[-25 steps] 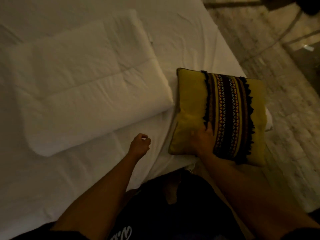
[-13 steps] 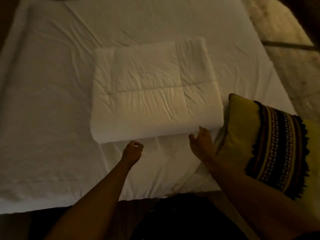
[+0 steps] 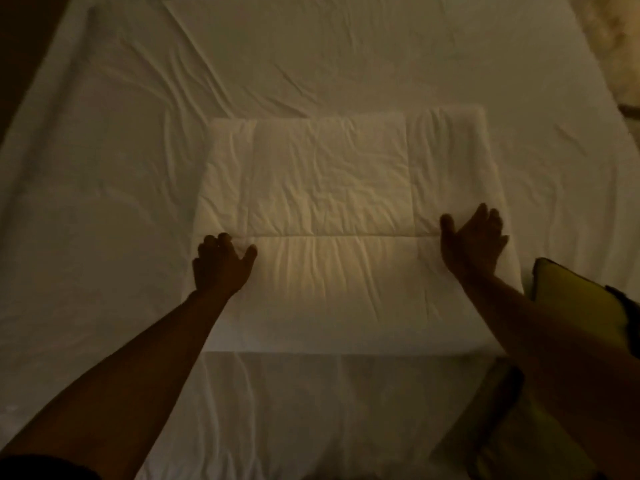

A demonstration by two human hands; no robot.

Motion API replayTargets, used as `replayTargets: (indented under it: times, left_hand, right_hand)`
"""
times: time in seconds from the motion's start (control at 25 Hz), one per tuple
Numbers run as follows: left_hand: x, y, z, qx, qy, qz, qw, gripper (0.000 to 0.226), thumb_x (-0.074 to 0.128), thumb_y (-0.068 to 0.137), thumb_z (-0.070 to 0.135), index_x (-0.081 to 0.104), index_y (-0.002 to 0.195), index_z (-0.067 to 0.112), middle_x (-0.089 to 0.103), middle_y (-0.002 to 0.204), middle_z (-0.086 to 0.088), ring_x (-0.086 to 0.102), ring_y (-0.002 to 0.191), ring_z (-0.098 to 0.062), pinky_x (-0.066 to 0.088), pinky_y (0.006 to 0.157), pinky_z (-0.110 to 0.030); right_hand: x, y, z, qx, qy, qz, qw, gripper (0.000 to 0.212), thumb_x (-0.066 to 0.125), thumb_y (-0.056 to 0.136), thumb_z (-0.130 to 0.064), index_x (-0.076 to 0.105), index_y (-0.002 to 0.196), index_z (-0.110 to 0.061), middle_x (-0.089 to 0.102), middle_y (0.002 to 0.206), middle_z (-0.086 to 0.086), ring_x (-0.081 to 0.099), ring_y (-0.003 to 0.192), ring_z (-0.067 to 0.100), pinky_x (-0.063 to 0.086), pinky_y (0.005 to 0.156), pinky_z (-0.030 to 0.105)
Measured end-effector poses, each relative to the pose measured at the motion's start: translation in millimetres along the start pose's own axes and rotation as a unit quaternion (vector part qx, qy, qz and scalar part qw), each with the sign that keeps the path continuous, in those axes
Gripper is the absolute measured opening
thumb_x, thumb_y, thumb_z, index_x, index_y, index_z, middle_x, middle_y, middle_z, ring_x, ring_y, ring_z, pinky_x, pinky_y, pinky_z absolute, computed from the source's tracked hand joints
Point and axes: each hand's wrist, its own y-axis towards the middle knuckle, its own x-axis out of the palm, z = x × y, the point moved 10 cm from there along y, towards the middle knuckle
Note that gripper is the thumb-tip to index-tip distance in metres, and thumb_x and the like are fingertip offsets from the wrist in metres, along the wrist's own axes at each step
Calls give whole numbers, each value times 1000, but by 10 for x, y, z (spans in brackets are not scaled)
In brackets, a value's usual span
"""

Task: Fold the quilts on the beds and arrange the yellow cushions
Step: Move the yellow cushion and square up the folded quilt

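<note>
The left hand (image 3: 221, 265) rests palm down on the left edge of the quilt (image 3: 332, 237), its fingers (image 3: 211, 242) loosely spread and slightly bent over that edge, thumb pointing inward along the cross seam; it clasps nothing. The right hand (image 3: 476, 242) lies against the quilt's right side, fingers (image 3: 488, 220) straight and fanned, thumb raised toward the middle, palm turned inward; it too holds nothing. Both forearms reach in from the near corners of the view, the right one crossing in front of the cushion (image 3: 578, 306). The quilt is folded into a thick white rectangle in the middle of the bed (image 3: 104, 202), its long edges running left to right, its near edge straight and casting a shadow on the sheet. A stitched seam runs across it between the two hands. The yellow cushion lies just beside the quilt's near right corner, at the bed's right edge, with a dark fringe showing at its far side; most of it is hidden by the right arm. Wrinkled sheet lies open on the left of the quilt, beyond its far edge and in front of its near edge. On the right the room is narrower, taken up by the cushion. The light is dim, and the bed's left edge falls off into darkness.
</note>
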Motion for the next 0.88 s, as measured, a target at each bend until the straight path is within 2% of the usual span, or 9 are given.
replayTargets:
  times: [0.08, 0.2, 0.36, 0.48, 0.6, 0.68, 0.8, 0.88]
  left_hand:
    - [50, 388, -165, -36, 31, 19, 999, 98, 45, 83, 77, 30, 146, 4, 37, 143, -25, 41, 128, -42, 38, 104, -54]
    - [359, 966, -543, -149, -81, -14, 985, 130, 38, 63, 95, 10, 154, 7, 29, 151, -27, 35, 135, -45, 31, 110, -57]
    - [908, 1362, -723, -205, -193, -99, 954, 138, 47, 60, 95, -2, 156, 10, 22, 157, -24, 30, 142, -41, 28, 116, -49]
    - [1213, 1485, -734, -220, -245, -120, 937, 139, 56, 59, 91, 5, 156, 5, 27, 157, -21, 33, 142, -36, 28, 118, -43]
    - [1374, 1547, -764, -236, -282, -135, 920, 149, 59, 42, 97, 24, 152, 4, 38, 153, -16, 41, 138, -31, 32, 116, -39]
    - [1423, 1564, -779, -238, -278, -140, 920, 147, 57, 38, 100, 35, 149, 7, 44, 150, -14, 45, 135, -30, 34, 115, -39]
    - [1407, 1559, -655, -207, -306, -141, 919, 123, 61, 57, 90, 43, 146, 6, 46, 149, -15, 45, 135, -29, 33, 116, -40]
    - [1400, 1567, -624, -197, -321, -152, 914, 119, 60, 60, 87, 44, 145, 6, 46, 148, -17, 45, 135, -31, 33, 115, -40]
  right_hand:
    - [121, 270, 103, 36, -5, 5, 999, 88, 22, 93, -68, 4, 154, -7, 6, 161, 19, 5, 149, 34, 1, 121, 53]
    - [303, 641, 330, 96, 18, 20, 995, 98, 16, 87, -77, -1, 154, -9, 2, 161, 19, 1, 150, 35, -1, 120, 53]
    - [636, 932, 491, 143, 45, -20, 989, 110, 14, 78, -87, -3, 154, -10, 6, 161, 20, 6, 149, 36, 1, 120, 53]
    - [830, 1029, 523, 167, 72, -26, 983, 117, 19, 71, -93, -2, 155, -14, 13, 160, 20, 15, 147, 38, 9, 120, 54]
    - [968, 1064, 584, 202, 121, -56, 970, 127, 27, 58, -100, -5, 154, -24, 18, 160, 16, 24, 144, 39, 20, 118, 54]
    - [1004, 1087, 620, 220, 146, -78, 961, 130, 35, 55, -100, -4, 154, -26, 22, 158, 16, 29, 141, 40, 25, 116, 52]
    - [1041, 1118, 667, 237, 160, -100, 953, 128, 46, 58, -95, 6, 154, -21, 24, 157, 18, 31, 140, 41, 28, 114, 49]
    - [1050, 1145, 679, 242, 167, -105, 950, 129, 53, 60, -90, 11, 153, -13, 27, 155, 19, 34, 139, 40, 30, 113, 46]
